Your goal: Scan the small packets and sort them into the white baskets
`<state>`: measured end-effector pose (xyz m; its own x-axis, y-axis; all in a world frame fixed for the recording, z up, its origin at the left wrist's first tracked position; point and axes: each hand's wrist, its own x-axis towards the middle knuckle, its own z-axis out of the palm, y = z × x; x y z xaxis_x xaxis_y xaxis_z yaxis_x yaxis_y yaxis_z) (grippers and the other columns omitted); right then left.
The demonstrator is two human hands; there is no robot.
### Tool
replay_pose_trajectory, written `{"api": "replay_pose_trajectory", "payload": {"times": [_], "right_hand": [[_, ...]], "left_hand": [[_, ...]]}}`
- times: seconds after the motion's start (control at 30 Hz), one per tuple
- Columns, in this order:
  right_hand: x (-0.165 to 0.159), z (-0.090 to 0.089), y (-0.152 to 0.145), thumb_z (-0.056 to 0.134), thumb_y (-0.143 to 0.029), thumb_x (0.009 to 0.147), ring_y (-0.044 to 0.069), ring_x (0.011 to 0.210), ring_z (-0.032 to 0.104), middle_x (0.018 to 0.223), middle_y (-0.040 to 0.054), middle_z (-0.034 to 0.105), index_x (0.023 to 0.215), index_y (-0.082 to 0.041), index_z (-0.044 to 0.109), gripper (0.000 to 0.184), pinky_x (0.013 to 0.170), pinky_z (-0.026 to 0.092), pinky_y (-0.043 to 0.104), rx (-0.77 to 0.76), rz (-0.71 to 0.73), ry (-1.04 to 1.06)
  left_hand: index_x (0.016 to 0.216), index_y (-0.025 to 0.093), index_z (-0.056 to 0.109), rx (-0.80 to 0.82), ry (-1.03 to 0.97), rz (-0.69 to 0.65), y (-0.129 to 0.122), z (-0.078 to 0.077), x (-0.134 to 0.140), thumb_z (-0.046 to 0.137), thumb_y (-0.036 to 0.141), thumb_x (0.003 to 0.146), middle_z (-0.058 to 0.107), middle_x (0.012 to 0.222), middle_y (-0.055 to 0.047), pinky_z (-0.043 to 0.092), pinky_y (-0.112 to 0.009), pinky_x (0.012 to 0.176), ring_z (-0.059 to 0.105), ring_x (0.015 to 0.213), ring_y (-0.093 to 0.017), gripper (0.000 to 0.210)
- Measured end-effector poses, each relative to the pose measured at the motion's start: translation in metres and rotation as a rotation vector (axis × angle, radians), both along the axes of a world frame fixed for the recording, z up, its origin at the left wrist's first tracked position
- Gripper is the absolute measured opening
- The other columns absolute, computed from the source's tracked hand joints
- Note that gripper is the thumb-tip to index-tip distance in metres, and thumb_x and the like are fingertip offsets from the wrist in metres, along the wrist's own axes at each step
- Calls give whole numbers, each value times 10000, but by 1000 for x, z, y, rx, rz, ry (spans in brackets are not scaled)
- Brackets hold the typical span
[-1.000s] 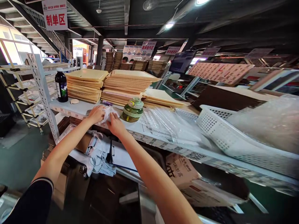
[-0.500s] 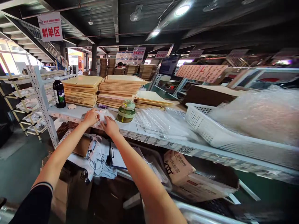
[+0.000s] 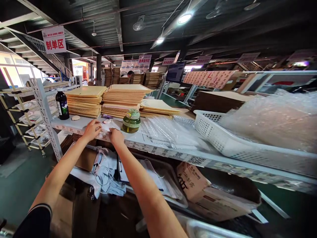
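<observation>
Two bare hands are out on the front of a white shelf [image 3: 81, 125]. The left hand [image 3: 92, 129] lies flat with its fingers bent a little, pressing down on a small white piece of crinkly stuff [image 3: 107, 126]. The right hand [image 3: 116, 136] pinches the near edge of that same white piece with its fingertips. I cannot tell if it is paper or thin plastic. The white piece sits on the shelf between the two hands, touching both.

Just to the right of it stands a squat green jar [image 3: 131, 120] with a pale lid. Past the jar lies a spread of clear plastic bags [image 3: 168, 132], and then a white basket [image 3: 223, 138] full of holes, tipped on its side. Bubble wrap [image 3: 272, 119] is heaped over the basket.

Behind the hands are tall stacks of tan envelopes [image 3: 85, 100]. A dark bottle [image 3: 62, 103] stands at the left end of the shelf, well apart from the hands. A red and white sign [image 3: 54, 40] hangs high up on the left.
</observation>
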<state>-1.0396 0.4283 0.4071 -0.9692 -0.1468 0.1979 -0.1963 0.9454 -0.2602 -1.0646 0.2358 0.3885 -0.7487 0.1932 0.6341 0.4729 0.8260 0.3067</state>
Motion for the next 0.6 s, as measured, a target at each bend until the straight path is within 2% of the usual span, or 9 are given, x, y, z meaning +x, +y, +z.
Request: {"api": "replay_pose_trajectory", "payload": {"times": [0.07, 0.13, 0.2, 0.27, 0.37, 0.47, 0.53, 0.6], "right_hand": [[3, 0, 0, 486, -225, 1177, 322, 1430, 696, 1587, 181, 683, 1765, -228, 487, 588, 1193, 557, 432, -5, 46, 24], [4, 0, 0, 507, -221, 1174, 313, 1580, 572, 1748, 167, 540, 1819, -284, 387, 659, 1301, 477, 489, -8, 108, 45], [3, -1, 0, 520, -208, 1164, 316, 1691, 426, 1826, 142, 438, 1766, -291, 488, 609, 1350, 421, 550, -14, 151, 51], [-1, -2, -1, 527, -186, 1147, 327, 1719, 373, 1789, 138, 496, 1637, -251, 647, 508, 1352, 411, 584, -21, 163, 45], [-6, -5, -3, 526, -153, 1132, 317, 1628, 504, 1618, 152, 672, 1477, -208, 757, 419, 1362, 374, 587, -32, 154, 38], [-12, -10, -5, 526, -145, 1123, 307, 1468, 642, 1507, 168, 734, 1463, -179, 755, 411, 1353, 363, 593, -50, 130, 47], [-16, -14, -5, 541, -140, 1097, 318, 1416, 668, 1453, 191, 750, 1428, -155, 765, 401, 1333, 382, 591, -70, 123, 64], [-20, -17, -5, 542, -139, 1063, 336, 1383, 677, 1384, 213, 770, 1362, -139, 783, 384, 1303, 412, 596, -95, 141, 97]], "left_hand": [[1047, 235, 877, -10, -13, 2, 0, -3, 2, 738, 136, 982, 756, 1410, -110, 580, -488, 1231, 715, 1362, -297, 183], [1035, 232, 887, -18, -21, -1, 1, -4, 3, 758, 100, 945, 748, 1443, -114, 570, -506, 1243, 709, 1374, -308, 206], [972, 226, 886, -25, -19, -3, 3, -5, 3, 771, 61, 904, 748, 1446, -115, 561, -512, 1249, 705, 1377, -315, 212], [880, 219, 866, 8, -2, -15, 5, -8, 3, 791, 45, 862, 762, 1402, -112, 559, -522, 1243, 708, 1363, -325, 190], [789, 213, 821, 240, 93, -92, 3, -14, 3, 818, 57, 795, 784, 1264, -110, 576, -532, 1195, 737, 1265, -326, 157], [802, 206, 768, 470, 205, -135, -9, -20, 10, 801, 179, 842, 778, 1184, -123, 599, -509, 1133, 755, 1184, -302, 58], [844, 208, 701, 614, 282, -131, -19, -20, 21, 756, 339, 921, 776, 1163, -135, 623, -468, 1065, 763, 1151, -281, 161], [886, 216, 644, 845, 353, -151, -27, -18, 35, 753, 480, 937, 785, 1111, -125, 632, -403, 980, 767, 1087, -255, 290]]}}
